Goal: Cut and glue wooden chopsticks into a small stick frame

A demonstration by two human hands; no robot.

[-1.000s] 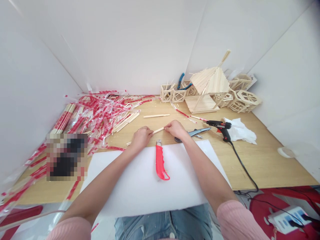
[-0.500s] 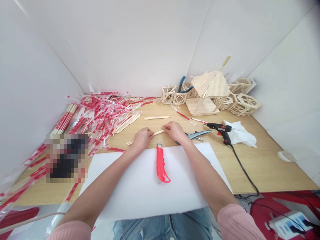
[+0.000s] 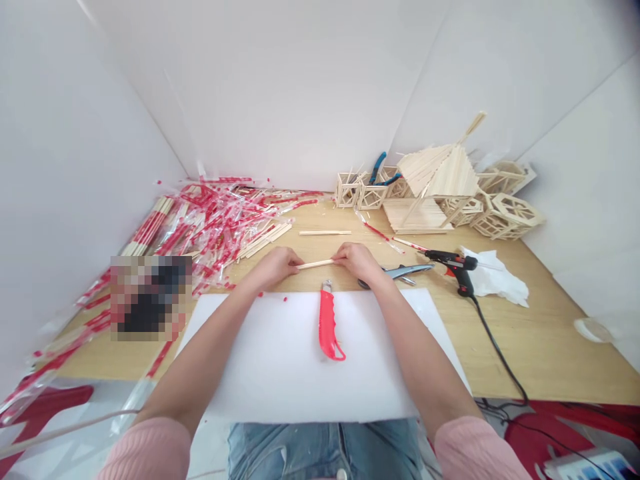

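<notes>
A short length of pale wooden chopsticks [image 3: 316,265] spans the gap between my hands, just above the far edge of a white board [image 3: 270,353]. My left hand [image 3: 280,265] pinches one end, and my right hand [image 3: 357,261] grips the other. Below them on the board lies a red-handled utility knife [image 3: 327,323], its metal tip toward my hands. Partly behind my right wrist rest grey-handled pliers [image 3: 407,271]. Beyond my hands, a pair of chopsticks [image 3: 325,233] lies flat on the table.
Chopsticks in red-and-clear wrappers [image 3: 215,220] are heaped at the left. A stick-built house [image 3: 437,183] and lattice frames [image 3: 505,213] stand at the back right. A black glue gun [image 3: 453,261] with its cord lies beside white tissue [image 3: 500,277]. Blurred squares cover something dark at left.
My hands have drawn a little apart, so more of the chopsticks shows between them. The stick end beside my left hand no longer shows. The whole view has shifted slightly.
</notes>
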